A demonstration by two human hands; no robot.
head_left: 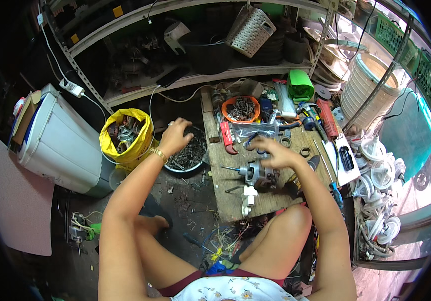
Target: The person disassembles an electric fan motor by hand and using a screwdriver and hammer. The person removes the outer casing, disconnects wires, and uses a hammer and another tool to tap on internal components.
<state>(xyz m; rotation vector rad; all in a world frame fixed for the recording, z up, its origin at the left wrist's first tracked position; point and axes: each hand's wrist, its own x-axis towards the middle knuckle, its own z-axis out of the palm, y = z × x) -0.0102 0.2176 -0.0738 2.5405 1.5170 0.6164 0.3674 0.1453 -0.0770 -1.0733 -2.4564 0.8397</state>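
Observation:
My left hand (176,138), with a gold bracelet at the wrist, hovers above the near-left part of a dark basin (184,172) of small metal pieces. Its fingers are apart and nothing shows in them. Over the wooden work board, my right hand (275,153) has its fingers stretched out, a little blurred, with no held thing visible. Just below it lies a small electric motor (256,174) with a thin shaft pointing left; whether the hand touches it I cannot tell. A white plastic part (248,196) sits at the motor's near side. Metal rings (285,142) lie beyond the hand.
An orange bowl (224,113) of screws, a red-handled cutter (227,134), a hammer (306,108) and a blue-handled screwdriver (336,193) crowd the board (220,193). A yellow bucket (150,138) of scrap stands left. White plastic parts (381,173) pile up right. Loose wires (220,243) lie below.

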